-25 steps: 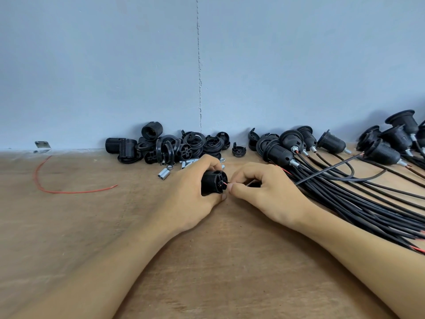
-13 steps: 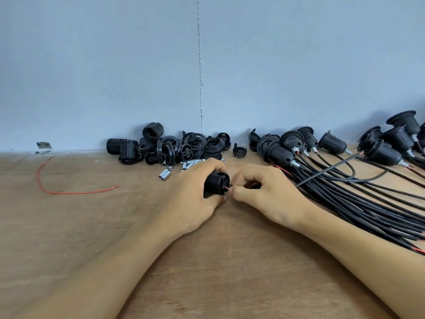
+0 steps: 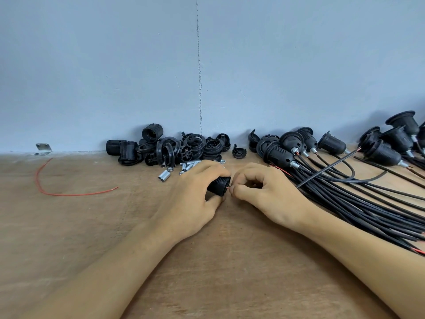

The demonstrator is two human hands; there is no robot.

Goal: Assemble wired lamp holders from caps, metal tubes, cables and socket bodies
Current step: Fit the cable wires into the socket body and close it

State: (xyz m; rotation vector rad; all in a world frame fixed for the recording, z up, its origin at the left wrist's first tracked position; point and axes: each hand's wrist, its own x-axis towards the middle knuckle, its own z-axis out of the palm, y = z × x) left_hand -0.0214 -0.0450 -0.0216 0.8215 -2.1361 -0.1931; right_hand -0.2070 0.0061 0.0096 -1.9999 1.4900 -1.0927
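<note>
My left hand [image 3: 190, 199] grips a black ribbed socket body [image 3: 219, 185] just above the wooden table, its open end facing right. Right beside it, my right hand [image 3: 266, 194] pinches a thin red wire end [image 3: 228, 187] at the socket's mouth. A black cable [image 3: 326, 170] runs from under my right hand up to the right. A heap of black caps and socket bodies [image 3: 170, 148] lies against the wall behind my hands. Several short metal tubes [image 3: 165, 174] lie in front of that heap.
Several finished lamp holders [image 3: 282, 155] lie at the right by the wall, and their black cables [image 3: 368, 203] fan across the table's right side. A loose red wire [image 3: 69, 194] curves on the wooden table [image 3: 69, 226] at the left. A small metal bracket [image 3: 43, 147] sits at the wall.
Both hands with the socket body have shifted slightly right and stayed pressed together; the socket's open end is more hidden behind my fingers now.
</note>
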